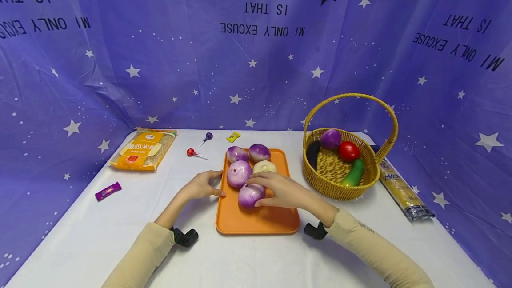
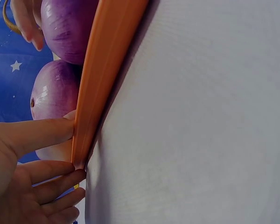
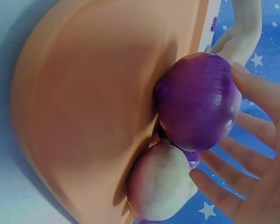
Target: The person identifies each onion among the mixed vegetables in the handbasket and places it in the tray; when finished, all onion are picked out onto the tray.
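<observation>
An orange tray lies mid-table with several onions on it. My right hand cups the front purple onion, with the thumb and fingers round its sides. In the right wrist view that onion sits against my right hand above the tray floor, and a pale onion touches it. My left hand rests on the table with straight fingers against the tray's left rim. In the left wrist view my left hand has its thumb on the rim, beside another purple onion.
A wicker basket to the right of the tray holds a purple onion, a tomato and a green vegetable. A pasta packet lies beyond it. A noodle packet, two lollipops and a purple wrapper lie on the left.
</observation>
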Available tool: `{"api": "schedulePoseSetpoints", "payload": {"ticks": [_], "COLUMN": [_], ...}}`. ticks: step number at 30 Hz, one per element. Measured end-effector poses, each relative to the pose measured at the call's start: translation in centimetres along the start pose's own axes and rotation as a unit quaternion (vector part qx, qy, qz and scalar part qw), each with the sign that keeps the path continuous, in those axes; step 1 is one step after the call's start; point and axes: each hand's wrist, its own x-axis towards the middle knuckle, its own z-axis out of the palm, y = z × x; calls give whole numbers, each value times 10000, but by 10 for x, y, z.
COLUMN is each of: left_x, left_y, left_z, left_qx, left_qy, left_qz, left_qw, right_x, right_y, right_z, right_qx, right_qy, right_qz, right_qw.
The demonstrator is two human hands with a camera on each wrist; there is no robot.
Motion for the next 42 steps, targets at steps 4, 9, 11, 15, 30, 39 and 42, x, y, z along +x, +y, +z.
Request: {"api": "schedulePoseSetpoints", "payload": {"ticks": [4,9,11,15,30,39,42], "left_x": [0,0,0,0,-2,-1,-1], "left_y": [0,0,0,0,3,1,1], "left_z": [0,0,0,0,0,0,0], "left_qx": [14,52,65,43,25,9,-3], "left_qy": [-6,-6,-2,9,2,20,32], "left_qz": [-34,-19,-9,8,-15,23,38], "left_qw": [10000,10000,10000,10000,10000,10000,10000], "right_x": [-4,-21,-30,-48,-71,-57,-53], "right_y": [-1,0,3,15,109,167,182], "right_z": [-5,-18,-26,-46,-121,-127,-125], "right_qx": [124,236,218,100,-315,-310,-244], "right_qy": [92,362,472,652,796,551,500], "right_qz": [-33,-21,28,159,1245,2028,2135], "right_qw": [9999,9991,9986,9977,9885,9772,9753]}}
